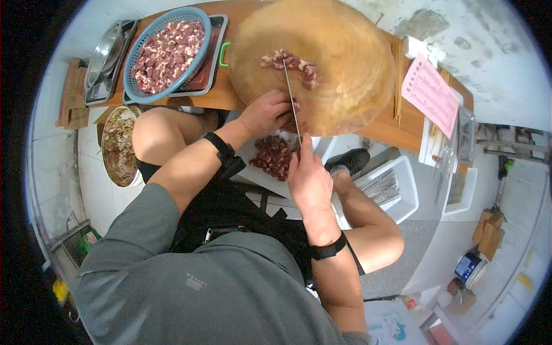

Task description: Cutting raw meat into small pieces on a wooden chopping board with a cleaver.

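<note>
My right hand (pixel 312 185) grips a knife (pixel 290 84), its thin blade seen nearly edge-on and pointing away from me over the round wooden chopping block (pixel 349 51). Close to the blade's left side, my left hand (pixel 267 113) has its fingers curled at the block's near edge, on a small piece of raw meat (pixel 296 105) partly hidden by the blade. Several more raw meat chunks (pixel 310 74), resembling poultry gizzards, lie in a curved row near the knife tip. Below the block, a pile of dark cut meat (pixel 271 157) rests in a white tray (pixel 250 174).
A blue plastic basket (pixel 207 41) full of meat pieces sits left on a metal tray (pixel 222 30), with a steel bowl (pixel 103 56) beyond. Wooden skewers (pixel 396 82) and a pink printed sheet (pixel 431 95) lie right. A white bin (pixel 412 185) holds metal skewers (pixel 381 187).
</note>
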The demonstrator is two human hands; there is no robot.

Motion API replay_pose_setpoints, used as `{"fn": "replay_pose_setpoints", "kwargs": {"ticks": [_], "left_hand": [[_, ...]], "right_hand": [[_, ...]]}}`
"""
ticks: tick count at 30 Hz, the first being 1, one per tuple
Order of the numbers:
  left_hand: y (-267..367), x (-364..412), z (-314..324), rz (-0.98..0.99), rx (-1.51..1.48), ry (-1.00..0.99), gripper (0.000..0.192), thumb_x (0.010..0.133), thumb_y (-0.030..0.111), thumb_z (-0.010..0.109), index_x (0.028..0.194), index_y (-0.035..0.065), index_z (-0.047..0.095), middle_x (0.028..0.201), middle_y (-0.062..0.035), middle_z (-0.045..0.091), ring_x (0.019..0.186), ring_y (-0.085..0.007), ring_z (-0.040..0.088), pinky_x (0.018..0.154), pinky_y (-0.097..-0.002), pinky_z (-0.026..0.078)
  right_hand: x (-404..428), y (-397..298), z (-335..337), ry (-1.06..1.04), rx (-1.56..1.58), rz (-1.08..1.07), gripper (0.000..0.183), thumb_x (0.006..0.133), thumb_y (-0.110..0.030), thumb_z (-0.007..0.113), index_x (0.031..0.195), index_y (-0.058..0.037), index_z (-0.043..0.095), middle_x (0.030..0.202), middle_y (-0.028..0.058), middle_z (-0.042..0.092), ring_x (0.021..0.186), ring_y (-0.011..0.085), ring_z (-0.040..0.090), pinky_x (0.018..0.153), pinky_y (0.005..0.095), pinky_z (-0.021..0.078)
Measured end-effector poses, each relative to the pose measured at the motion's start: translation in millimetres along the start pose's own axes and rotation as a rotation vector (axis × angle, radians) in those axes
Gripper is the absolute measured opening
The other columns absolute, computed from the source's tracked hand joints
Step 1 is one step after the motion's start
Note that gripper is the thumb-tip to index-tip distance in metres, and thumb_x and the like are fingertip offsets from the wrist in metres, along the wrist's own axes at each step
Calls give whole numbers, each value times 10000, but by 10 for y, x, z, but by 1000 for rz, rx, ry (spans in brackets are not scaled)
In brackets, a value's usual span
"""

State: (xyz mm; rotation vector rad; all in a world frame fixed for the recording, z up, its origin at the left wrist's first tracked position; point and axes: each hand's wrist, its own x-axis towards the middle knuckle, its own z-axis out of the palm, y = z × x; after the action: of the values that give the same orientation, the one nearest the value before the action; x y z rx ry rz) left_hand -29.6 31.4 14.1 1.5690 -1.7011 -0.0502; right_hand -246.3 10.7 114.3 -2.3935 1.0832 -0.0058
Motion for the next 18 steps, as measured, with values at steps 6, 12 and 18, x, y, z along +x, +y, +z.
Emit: {"fn": "replay_pose_setpoints", "kwargs": {"ticks": [6, 12, 18], "left_hand": [[63, 7, -30, -67, 72, -56, 261, 798, 104, 722, 1049, 39, 690, 1080, -139, 650, 1009, -351, 620, 881, -420, 528], [-26, -54, 57, -111, 43, 65, 172, 823, 92, 691, 974, 15, 665, 1056, -144, 654, 1014, -347, 621, 908, -414, 519], [1, -17, 33, -287, -7, 12, 180, 844, 127, 675, 989, 21, 665, 1048, -147, 662, 1028, -339, 624, 910, -407, 520]], "right_hand": [[-380, 92, -107, 23, -14, 8, 548, 993, -280, 561, 1485, -89, 414, 897, 226, 687, 680, 427, 687, 588, 525, 571], [-756, 227, -242, 44, 34, -7, 552, 974, -224, 601, 1471, -53, 433, 913, 240, 691, 721, 429, 686, 641, 518, 575], [-973, 277, -296, 94, 162, 49, 531, 967, -149, 612, 1456, -15, 456, 953, 267, 697, 838, 446, 689, 714, 511, 561]]}}
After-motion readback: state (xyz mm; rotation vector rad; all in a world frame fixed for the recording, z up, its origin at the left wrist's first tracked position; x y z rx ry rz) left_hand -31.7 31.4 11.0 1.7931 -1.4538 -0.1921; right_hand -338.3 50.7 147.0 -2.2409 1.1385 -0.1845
